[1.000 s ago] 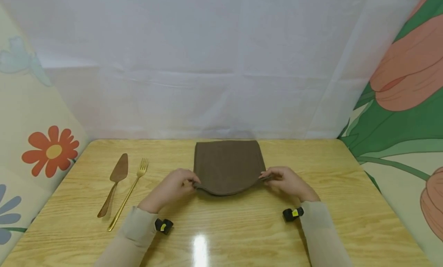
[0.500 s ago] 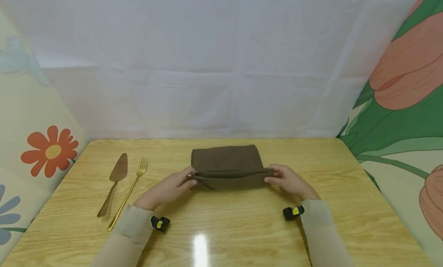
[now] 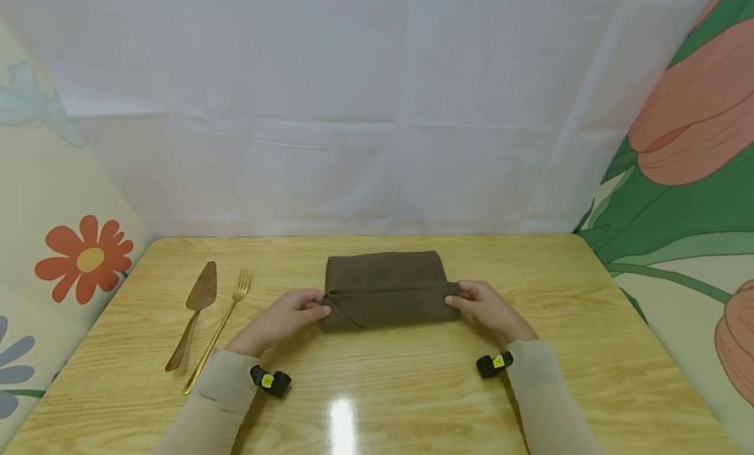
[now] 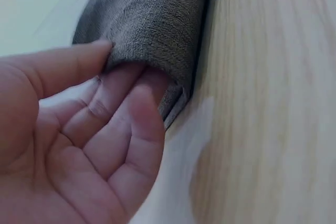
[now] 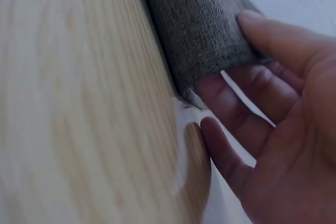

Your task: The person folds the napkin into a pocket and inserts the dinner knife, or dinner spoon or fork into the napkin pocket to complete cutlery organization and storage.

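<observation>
A dark brown cloth [image 3: 389, 304] lies at the middle of the table, its near part folded over toward the back so that a strip of the far part [image 3: 383, 268] shows behind the fold's edge. At its left end my left hand [image 3: 288, 317] pinches the folded layer, thumb on the outside. In the left wrist view some fingers of that hand [image 4: 100, 124] reach inside the curled fold. My right hand [image 3: 489, 308] grips the opposite end the same way; the right wrist view has its thumb [image 5: 278, 38] on top of the cloth and fingertips tucked under.
To the left, a brown cake server [image 3: 202, 296] and a gold fork [image 3: 226, 324] lie on the wooden table [image 3: 400, 383]. A white sheet [image 3: 365, 114] hangs behind the table's far edge. Painted walls flank both sides, and each wrist wears a black camera [image 3: 271, 381].
Both hands have lifted the cloth's near edge and turned it over toward the back. The fold now lies flatter across the cloth, and its far part shows as a narrower strip.
</observation>
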Available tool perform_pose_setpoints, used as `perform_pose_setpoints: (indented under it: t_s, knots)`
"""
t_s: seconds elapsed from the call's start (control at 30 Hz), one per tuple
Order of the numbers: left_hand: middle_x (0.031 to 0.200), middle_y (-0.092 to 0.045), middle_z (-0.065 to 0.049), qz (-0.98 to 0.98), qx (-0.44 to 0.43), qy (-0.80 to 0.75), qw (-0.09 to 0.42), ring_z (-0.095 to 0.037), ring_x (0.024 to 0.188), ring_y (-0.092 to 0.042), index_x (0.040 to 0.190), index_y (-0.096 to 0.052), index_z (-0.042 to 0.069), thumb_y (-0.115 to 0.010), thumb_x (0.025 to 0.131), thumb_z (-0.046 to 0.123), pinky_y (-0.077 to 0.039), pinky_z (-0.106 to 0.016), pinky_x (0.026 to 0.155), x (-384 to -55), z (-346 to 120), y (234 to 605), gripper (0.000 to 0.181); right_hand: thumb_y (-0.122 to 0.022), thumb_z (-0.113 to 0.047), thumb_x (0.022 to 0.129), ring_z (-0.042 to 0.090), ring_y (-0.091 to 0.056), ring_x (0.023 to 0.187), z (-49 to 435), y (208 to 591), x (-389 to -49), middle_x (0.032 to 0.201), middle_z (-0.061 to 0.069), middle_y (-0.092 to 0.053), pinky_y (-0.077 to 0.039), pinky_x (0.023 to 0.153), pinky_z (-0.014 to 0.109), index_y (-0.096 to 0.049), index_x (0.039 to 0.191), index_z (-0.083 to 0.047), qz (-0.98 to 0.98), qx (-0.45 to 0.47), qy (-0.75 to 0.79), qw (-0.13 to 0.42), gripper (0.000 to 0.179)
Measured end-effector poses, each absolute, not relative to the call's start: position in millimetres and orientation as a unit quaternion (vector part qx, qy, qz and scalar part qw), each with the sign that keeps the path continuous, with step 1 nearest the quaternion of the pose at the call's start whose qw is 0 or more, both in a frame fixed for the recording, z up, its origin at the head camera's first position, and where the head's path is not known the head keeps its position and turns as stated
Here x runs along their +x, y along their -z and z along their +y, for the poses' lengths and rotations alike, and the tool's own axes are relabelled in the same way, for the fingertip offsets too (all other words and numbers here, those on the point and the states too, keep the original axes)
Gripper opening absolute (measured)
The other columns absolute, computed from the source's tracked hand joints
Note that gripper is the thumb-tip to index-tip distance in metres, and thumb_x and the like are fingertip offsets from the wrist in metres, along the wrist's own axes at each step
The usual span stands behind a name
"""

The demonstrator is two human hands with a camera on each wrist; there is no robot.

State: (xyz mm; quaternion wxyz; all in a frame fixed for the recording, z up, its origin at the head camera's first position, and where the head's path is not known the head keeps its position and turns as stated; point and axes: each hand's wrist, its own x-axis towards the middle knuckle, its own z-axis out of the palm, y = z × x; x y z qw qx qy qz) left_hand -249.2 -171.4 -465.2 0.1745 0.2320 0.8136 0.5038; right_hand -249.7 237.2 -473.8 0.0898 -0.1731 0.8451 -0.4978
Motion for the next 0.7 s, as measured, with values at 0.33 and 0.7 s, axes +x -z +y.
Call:
perform_pose_setpoints:
  t_s: [0.33,0.7]
  knots:
    - [0.076,-0.038,-0.001,0.771,0.157,-0.577,0.218,-0.012,0.068,-0.05,0.084,-0.044,0.006,-0.052,0.107,0.015,-0.058,-0.029,0.07,-246,-169,464,0.026,-0.065,-0.018,0.101,0.011,-0.037,0.057,226,477,-250,0.065,-0.003,-0.046,-0.032,0.054,0.024,-0.055,0.084,-0.003,0.842,-0.134,0.52,0.06,0.025]
    - [0.064,-0.041,0.003,0.802,0.089,-0.562,0.18,-0.011,0.058,-0.055,0.1,-0.055,-0.001,-0.053,0.107,0.016,-0.049,-0.023,0.057,-244,-160,465,0.019,-0.055,0.002,0.095,0.009,-0.053,0.069,225,481,-253,0.09,0.008,-0.068,-0.043,0.059,0.021,-0.063,0.11,0.01,0.831,-0.127,0.538,0.058,0.018]
